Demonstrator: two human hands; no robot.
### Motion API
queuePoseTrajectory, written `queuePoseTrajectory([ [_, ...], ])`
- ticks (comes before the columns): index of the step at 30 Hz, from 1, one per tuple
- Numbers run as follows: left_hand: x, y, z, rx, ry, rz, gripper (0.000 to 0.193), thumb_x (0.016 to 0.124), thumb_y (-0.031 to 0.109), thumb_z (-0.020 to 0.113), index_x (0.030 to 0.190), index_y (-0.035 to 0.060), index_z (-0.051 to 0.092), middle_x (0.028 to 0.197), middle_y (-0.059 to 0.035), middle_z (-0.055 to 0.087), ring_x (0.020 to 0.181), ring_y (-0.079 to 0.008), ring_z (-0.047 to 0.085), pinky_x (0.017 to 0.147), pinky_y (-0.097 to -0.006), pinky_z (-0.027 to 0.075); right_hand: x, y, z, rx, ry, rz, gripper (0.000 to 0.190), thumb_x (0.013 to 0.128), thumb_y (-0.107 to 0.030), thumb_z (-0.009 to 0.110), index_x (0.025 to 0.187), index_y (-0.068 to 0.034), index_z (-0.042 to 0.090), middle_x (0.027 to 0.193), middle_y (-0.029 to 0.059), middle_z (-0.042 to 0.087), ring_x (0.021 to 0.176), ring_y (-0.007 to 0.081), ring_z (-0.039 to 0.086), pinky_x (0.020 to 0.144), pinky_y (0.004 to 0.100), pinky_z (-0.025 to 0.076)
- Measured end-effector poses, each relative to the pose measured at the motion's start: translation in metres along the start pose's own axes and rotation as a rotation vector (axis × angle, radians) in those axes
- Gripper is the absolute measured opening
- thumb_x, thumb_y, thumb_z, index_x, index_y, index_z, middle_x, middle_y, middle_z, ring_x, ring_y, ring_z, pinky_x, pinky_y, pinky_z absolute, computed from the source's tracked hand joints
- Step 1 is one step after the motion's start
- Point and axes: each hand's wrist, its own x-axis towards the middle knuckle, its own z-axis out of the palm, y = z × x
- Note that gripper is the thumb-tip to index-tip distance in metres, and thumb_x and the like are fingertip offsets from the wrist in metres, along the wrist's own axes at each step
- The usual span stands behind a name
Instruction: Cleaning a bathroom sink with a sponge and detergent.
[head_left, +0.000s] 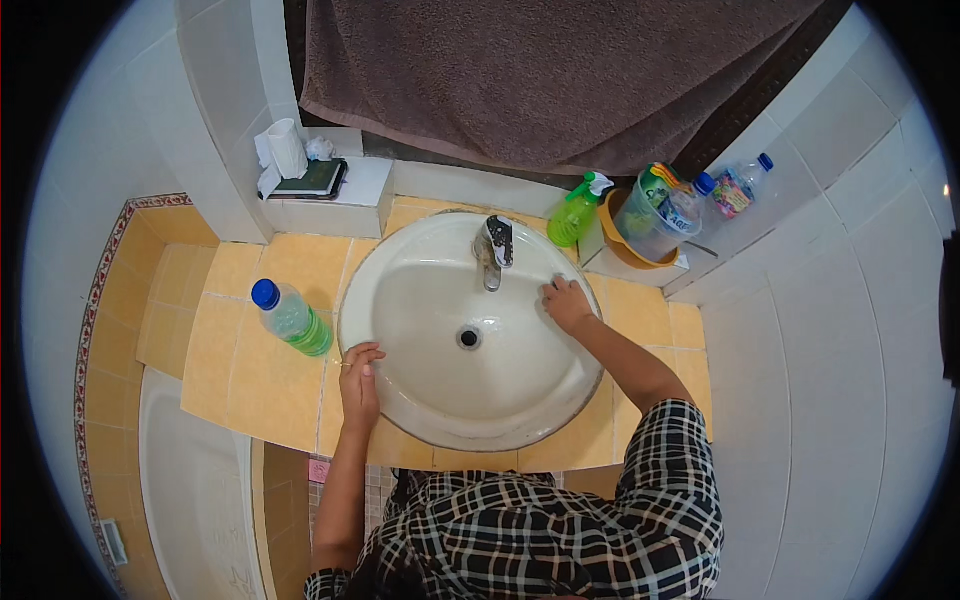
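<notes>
An oval white sink (427, 367) is set in a yellow-tiled counter, with a metal faucet (492, 255) at its back and an open round drain (469, 338). My left hand (362, 371) rests on the left rim, fingers slightly spread, a ring on one finger, holding nothing visible. My right hand (564, 300) lies on the inner right side with its fingers curled down; something small and dark shows at the fingertips, and whether it holds anything cannot be told. A clear plastic bottle (294, 319) with a blue cap and green liquid stands left of the sink.
Behind the sink's right side are a green spray bottle (574, 217), an orange bowl (632, 250) holding a clear container, and a plastic bottle (739, 187). A tissue roll (287, 148) and a dark case sit on the left ledge. A brown towel (525, 82) hangs behind; a bathtub (187, 465) is lower left.
</notes>
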Motion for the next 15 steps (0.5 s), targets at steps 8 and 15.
queuePoseTrajectory([
  [8, -0.006, -0.01, 0.0, -0.035, 0.022, -0.006, 0.043, 0.101, 0.028, 0.036, 0.098, -0.0044, 0.065, 0.111, -0.0219, 0.061, 0.106, -0.0349, 0.058, 0.095, -0.0401, 0.044, -0.029, -0.147, 0.013, 1.448, -0.584, -0.267, 0.027, 0.08, -0.019, 0.074, 0.102, -0.004, 0.072, 0.102, 0.0094, 0.073, 0.094, 0.0203, 0.065, 0.086, 0.0324, 0.05],
  [15, -0.005, -0.007, -0.001, -0.047, -0.032, 0.021, 0.042, 0.101, 0.027, 0.037, 0.098, -0.0037, 0.066, 0.11, -0.0212, 0.062, 0.105, -0.0339, 0.059, 0.095, -0.0402, 0.044, -0.044, -0.075, 0.005, 1.125, -0.8, -0.146, 0.02, 0.076, -0.006, 0.072, 0.095, -0.005, 0.075, 0.093, 0.0071, 0.075, 0.083, 0.0173, 0.069, 0.078, 0.0304, 0.053],
])
